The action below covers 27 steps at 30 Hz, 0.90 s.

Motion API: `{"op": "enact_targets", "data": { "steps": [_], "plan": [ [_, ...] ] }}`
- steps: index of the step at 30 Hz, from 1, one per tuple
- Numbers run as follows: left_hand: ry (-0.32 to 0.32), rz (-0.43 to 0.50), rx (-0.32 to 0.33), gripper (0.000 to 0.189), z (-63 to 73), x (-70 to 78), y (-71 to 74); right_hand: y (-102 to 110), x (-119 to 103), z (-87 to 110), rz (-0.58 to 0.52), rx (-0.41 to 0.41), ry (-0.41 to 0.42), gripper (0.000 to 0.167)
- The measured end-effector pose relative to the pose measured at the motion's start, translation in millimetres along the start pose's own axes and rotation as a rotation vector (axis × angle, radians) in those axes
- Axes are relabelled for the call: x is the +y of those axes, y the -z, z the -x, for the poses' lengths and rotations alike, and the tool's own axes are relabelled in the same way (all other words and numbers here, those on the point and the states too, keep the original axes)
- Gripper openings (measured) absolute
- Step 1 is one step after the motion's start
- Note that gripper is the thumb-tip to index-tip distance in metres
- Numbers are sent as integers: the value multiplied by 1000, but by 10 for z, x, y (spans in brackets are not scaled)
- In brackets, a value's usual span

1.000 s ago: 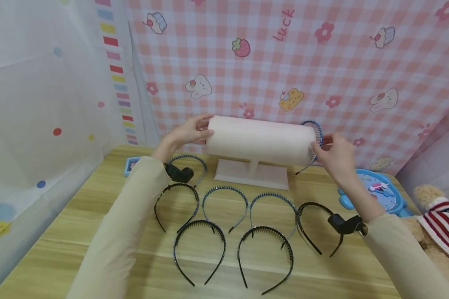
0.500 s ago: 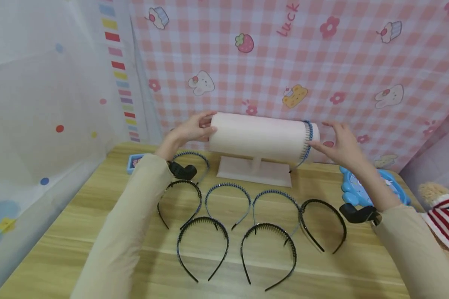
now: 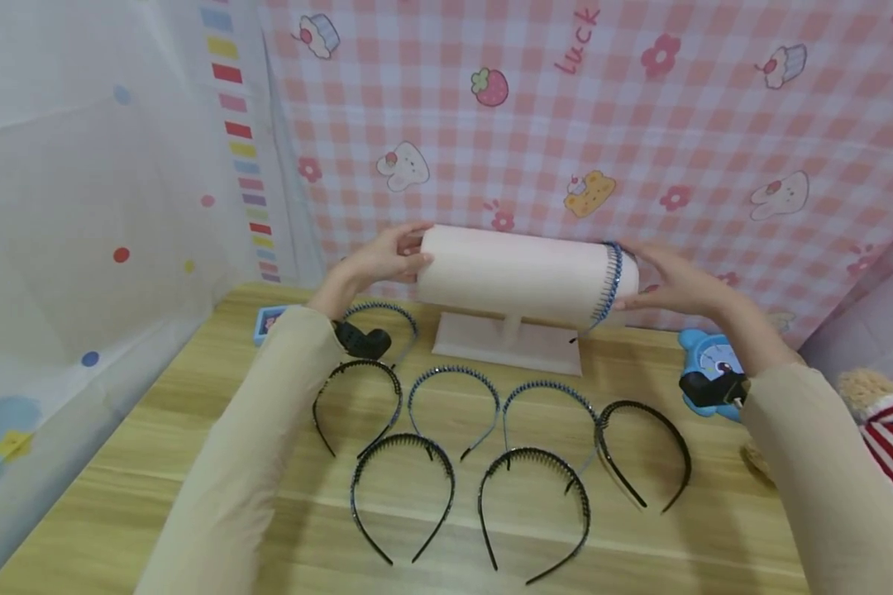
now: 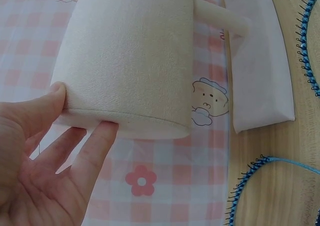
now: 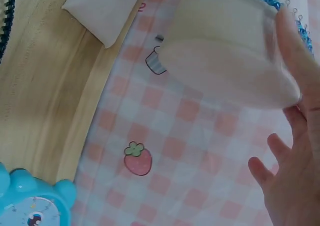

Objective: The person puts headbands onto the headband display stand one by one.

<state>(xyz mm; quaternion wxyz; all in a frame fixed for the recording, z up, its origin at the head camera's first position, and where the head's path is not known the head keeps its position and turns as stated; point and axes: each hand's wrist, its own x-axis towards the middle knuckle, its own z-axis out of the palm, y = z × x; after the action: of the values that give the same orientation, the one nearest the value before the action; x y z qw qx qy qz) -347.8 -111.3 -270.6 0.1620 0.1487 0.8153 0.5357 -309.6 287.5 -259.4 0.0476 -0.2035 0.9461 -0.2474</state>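
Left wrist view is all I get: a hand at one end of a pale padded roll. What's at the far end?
Observer: A blue headband sits over the padded roll near that end.

Visitor: Oh, pretty! And is the other hand doing anything?

Observer: The right hand touches the roll at that same end.

Visitor: I only see bits of bands on the wood. How many are there?

Observer: The head view shows seven loose headbands lying on the table.

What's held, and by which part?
Left hand holds the white roll by its left end. Right hand touches its right end; whether it grips is unclear.
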Motion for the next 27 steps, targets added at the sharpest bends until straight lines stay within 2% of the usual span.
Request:
{"op": "enact_targets", "data": {
  "steps": [9, 15, 19, 27],
  "plan": [
    [4, 21, -2, 62, -8, -7, 6, -75, -205, -174, 73, 24, 45, 97],
    [5, 31, -1, 62, -13, -23, 10, -175, -377, -292, 162, 67, 30, 92],
    [2, 22, -4, 62, -12, -23, 3, -240, -506, -379, 213, 57, 15, 94],
    [6, 41, -3, 62, -3, -12, -1, -364, -726, -620, 162, 18, 55, 100]
  ]
}}
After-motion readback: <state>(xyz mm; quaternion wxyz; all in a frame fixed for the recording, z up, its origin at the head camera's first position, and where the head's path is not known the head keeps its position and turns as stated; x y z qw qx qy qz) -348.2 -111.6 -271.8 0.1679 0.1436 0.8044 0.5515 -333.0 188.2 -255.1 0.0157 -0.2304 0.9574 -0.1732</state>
